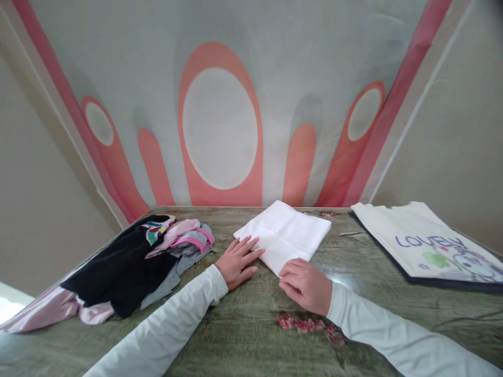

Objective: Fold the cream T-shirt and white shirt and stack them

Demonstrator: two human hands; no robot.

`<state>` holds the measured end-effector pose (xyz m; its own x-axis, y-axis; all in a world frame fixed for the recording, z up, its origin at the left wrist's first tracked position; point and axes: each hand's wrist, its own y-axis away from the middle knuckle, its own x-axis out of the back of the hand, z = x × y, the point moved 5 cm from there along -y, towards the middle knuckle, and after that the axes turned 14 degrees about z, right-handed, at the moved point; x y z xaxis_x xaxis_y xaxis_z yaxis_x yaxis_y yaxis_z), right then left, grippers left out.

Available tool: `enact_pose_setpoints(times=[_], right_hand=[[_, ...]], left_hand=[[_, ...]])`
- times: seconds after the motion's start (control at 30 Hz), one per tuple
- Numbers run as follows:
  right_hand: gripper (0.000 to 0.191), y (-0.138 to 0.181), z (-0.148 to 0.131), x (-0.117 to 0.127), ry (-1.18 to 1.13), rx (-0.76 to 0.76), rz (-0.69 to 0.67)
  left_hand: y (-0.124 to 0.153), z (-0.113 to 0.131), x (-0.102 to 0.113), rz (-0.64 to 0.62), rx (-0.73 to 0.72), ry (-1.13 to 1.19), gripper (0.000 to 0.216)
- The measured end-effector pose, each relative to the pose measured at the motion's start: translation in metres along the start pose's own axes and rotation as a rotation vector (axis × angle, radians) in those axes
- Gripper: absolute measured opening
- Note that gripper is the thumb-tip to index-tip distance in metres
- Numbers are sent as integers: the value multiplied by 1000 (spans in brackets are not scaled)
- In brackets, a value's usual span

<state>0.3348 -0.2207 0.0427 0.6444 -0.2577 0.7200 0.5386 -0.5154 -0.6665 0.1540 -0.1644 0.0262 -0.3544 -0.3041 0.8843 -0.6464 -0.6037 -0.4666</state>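
A white folded cloth (285, 230) lies on the wood-patterned table, turned so that one corner points at me. My left hand (238, 262) rests with spread fingers at its left edge, the fingertips touching the fabric. At the near corner, the curled fingers of my right hand (305, 284) close on the edge of the cloth. The thumb and part of that corner are partly hidden by the hand.
On the left lies a loose pile of clothes (129, 264), black, pink and grey. A cream fabric piece lettered "LOVELY" (428, 241) sits on a dark flat board at the right. The table (236, 335) has a printed red flower pattern and meets a decorated wall (275, 104).
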Motion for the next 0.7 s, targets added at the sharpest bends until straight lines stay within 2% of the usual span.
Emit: enact_pose_setpoints(times=[0.1,0.2,0.37,0.5,0.7], right_hand=[[34,5,13,7,168,-30,8],[38,8,26,14,278,-89,16],[27,6,27,21,280,-199,56],[62,11,12,8,200,-89,-85],[67,25,16,-1,129,-48,-276]], left_hand=[[-1,-1,1,12,53,15,53],[-1,-4,1,7,97,30,50],[1,-6,4,57,110,109,57],[1,-8,5,104,146,175,58],[-1,-5,9,149,159,262,50]])
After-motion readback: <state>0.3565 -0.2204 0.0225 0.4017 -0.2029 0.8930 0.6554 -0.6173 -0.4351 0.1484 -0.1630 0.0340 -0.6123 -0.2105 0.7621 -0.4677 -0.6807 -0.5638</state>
